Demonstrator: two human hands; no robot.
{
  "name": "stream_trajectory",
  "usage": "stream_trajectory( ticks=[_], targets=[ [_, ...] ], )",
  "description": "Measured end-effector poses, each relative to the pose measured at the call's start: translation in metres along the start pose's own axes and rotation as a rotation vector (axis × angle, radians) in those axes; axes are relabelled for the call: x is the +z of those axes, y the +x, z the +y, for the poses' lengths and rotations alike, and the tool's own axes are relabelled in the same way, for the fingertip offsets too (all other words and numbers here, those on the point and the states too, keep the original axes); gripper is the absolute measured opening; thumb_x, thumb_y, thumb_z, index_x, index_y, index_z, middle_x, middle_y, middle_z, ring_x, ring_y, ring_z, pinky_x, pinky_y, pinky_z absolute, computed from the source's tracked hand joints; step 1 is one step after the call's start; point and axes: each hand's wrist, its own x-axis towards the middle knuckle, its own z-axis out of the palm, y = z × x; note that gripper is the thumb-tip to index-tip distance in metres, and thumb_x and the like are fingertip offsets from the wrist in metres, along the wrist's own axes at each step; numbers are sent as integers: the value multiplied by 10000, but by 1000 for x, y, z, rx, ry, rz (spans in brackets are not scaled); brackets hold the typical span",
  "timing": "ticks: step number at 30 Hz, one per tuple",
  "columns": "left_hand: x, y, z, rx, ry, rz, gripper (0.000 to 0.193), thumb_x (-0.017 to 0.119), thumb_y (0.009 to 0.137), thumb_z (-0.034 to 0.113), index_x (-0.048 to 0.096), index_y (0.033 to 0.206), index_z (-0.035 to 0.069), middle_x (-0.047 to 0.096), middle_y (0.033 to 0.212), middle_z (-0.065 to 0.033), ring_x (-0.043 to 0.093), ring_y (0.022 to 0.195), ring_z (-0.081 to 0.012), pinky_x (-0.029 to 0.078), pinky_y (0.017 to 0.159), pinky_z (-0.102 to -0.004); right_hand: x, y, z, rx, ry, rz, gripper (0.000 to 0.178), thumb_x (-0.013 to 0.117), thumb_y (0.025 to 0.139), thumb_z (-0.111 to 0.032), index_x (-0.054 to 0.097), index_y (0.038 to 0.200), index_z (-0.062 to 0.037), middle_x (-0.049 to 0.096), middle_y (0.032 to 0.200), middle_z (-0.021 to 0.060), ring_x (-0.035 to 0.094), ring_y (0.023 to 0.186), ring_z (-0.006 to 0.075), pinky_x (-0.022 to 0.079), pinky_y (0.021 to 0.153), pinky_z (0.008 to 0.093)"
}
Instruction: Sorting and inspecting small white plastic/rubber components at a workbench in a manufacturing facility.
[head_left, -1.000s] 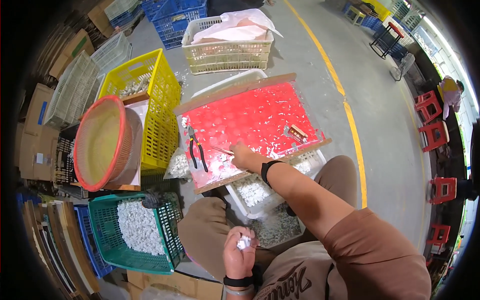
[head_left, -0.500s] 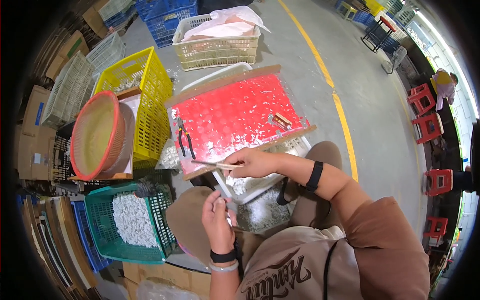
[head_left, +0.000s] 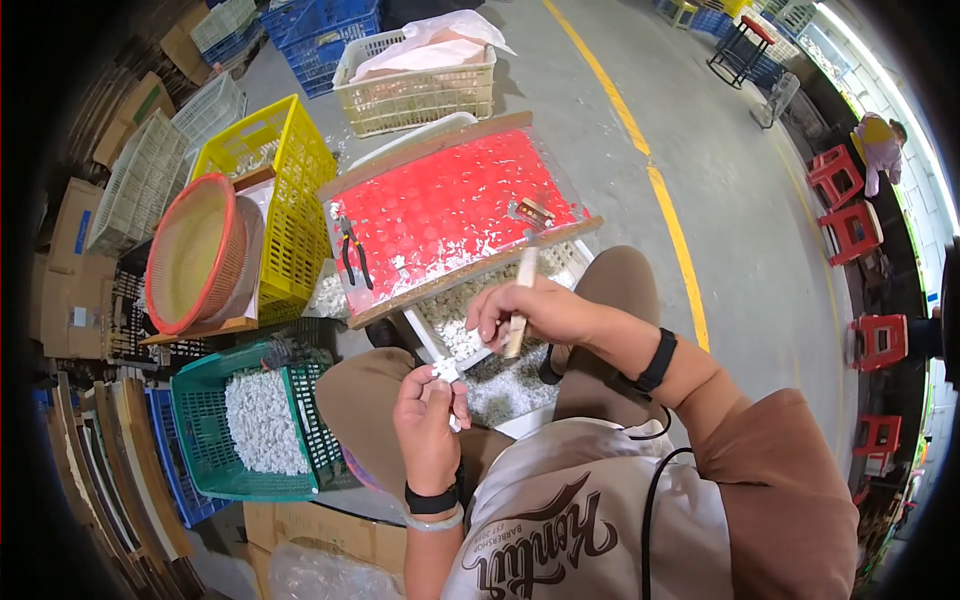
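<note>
Low in the middle, my left hand [head_left: 425,430] pinches a small white piece [head_left: 446,370] between thumb and fingers. Just to its right and farther away, my right hand [head_left: 548,310] is closed around the pale wooden handle of a knife-like tool [head_left: 524,272]. Its short grey blade points away from me, over the wooden rail [head_left: 470,262] of a red work board [head_left: 440,195]. White flakes are scattered on that board. Pliers with black and yellow handles [head_left: 351,255] and a small brown block [head_left: 533,212] lie there too. Under my hands, a white tray [head_left: 428,335] holds white pieces.
A green basket [head_left: 300,400] of white bits stands at the left. Beyond it are an orange sieve [head_left: 238,240] and a yellow crate [head_left: 305,200]. A cream crate [head_left: 415,105] sits past the board. Red stools [head_left: 850,235] line the right side, near another person [head_left: 880,150].
My right hand has moved right and turned, so the tool's blade swings from pointing left to pointing away. My left hand has risen slightly, with the white piece now showing at its fingertips.
</note>
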Motion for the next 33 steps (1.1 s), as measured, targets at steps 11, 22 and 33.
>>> stream_trajectory(
  ticks=[11,22,33],
  targets=[
    [5,-27,1,-51,-142,-79,98,453,929,44,477,1020,19,566,794,-91,479,557,-100,418,472,-223,50,-70,-41,-295,-609,21,224,593,869,-174,629,1024,-17,649,951,136,630,886,237,494,786,344],
    [13,-41,0,39,1,12,74,503,908,-1,511,981,3,586,779,-89,476,527,-68,410,452,-182,54,-72,-34,-426,-735,-113,206,597,846,-125,625,1005,4,633,954,162,613,887,308,488,776,378],
    [13,-43,-4,50,31,59,114,475,949,100,525,999,11,572,746,-57,473,528,-64,446,442,-209,31,-50,-2,-497,-808,39,201,482,918,-147,575,954,27,573,791,141,580,788,272,471,716,359]
  ],
)
